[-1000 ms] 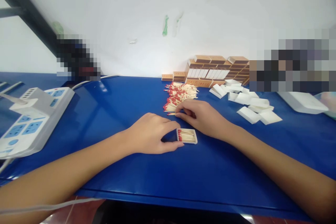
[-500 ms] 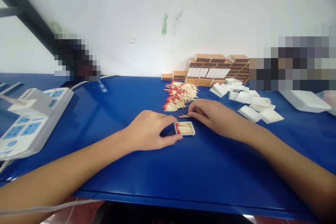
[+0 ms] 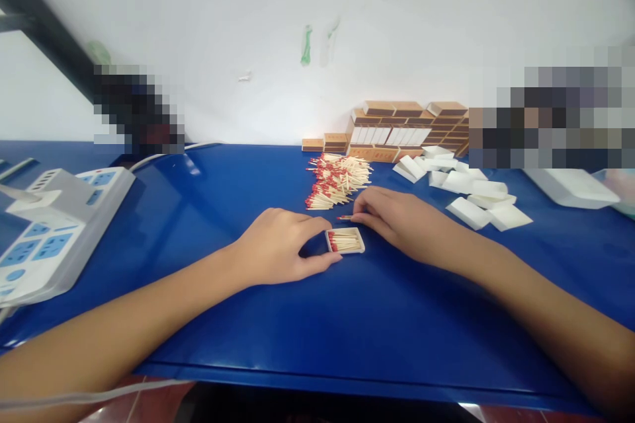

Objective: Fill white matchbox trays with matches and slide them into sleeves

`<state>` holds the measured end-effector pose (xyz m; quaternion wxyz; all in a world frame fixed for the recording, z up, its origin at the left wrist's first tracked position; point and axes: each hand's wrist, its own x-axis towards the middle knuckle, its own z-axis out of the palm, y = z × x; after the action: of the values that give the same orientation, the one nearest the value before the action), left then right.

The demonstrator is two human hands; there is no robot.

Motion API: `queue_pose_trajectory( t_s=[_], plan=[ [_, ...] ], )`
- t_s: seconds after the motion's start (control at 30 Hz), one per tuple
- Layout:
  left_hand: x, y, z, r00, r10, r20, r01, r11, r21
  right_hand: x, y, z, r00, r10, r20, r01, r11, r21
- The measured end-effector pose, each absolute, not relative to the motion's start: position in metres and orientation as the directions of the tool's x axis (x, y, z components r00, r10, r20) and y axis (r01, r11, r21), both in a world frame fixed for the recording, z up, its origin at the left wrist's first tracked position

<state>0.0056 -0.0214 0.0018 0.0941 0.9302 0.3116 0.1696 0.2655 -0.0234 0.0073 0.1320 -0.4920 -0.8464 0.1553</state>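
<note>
A small white matchbox tray lies on the blue table, partly filled with red-tipped matches. My left hand grips it from the left, thumb at the near side and fingers at the far side. Just beyond the tray, my right hand is closed in a pinch on a few matches; their red heads point left, and how many there are I cannot make out. Behind both hands spreads a loose pile of matches, most heads to the left.
Against the wall stand stacked brown matchboxes. Several white empty trays lie scattered at the right, near a larger white container. A white power strip with a plug and cables occupies the left side of the table.
The matches in my right hand sit closer together and show less spread than before. My left hand keeps its hold on the tray. The whole view has shifted slightly.
</note>
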Motion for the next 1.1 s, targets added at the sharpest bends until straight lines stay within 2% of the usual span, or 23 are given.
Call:
queue_pose_trajectory(
  t_s=[0.13, 0.43, 0.8, 0.97, 1.1],
  plan=[
    [0.006, -0.021, 0.001, 0.736, 0.629, 0.25, 0.566, -0.775, 0.282, 0.269, -0.03, 0.015, -0.498, 0.856, 0.141, 0.755, 0.507, -0.416],
    [0.006, -0.019, 0.0, 0.741, 0.624, 0.248, 0.561, -0.778, 0.282, 0.253, -0.042, 0.01, -0.564, 0.824, 0.054, 0.748, 0.538, -0.388],
    [0.005, -0.021, 0.002, 0.748, 0.614, 0.251, 0.549, -0.786, 0.285, 0.252, -0.046, 0.013, -0.541, 0.832, 0.123, 0.697, 0.525, -0.489],
    [0.005, -0.021, 0.001, 0.748, 0.616, 0.247, 0.552, -0.784, 0.283, 0.25, -0.051, 0.015, -0.569, 0.819, 0.069, 0.665, 0.508, -0.547],
    [0.005, -0.021, 0.001, 0.748, 0.619, 0.24, 0.552, -0.781, 0.293, 0.252, -0.048, 0.018, -0.542, 0.834, 0.105, 0.68, 0.509, -0.527]
  ],
)
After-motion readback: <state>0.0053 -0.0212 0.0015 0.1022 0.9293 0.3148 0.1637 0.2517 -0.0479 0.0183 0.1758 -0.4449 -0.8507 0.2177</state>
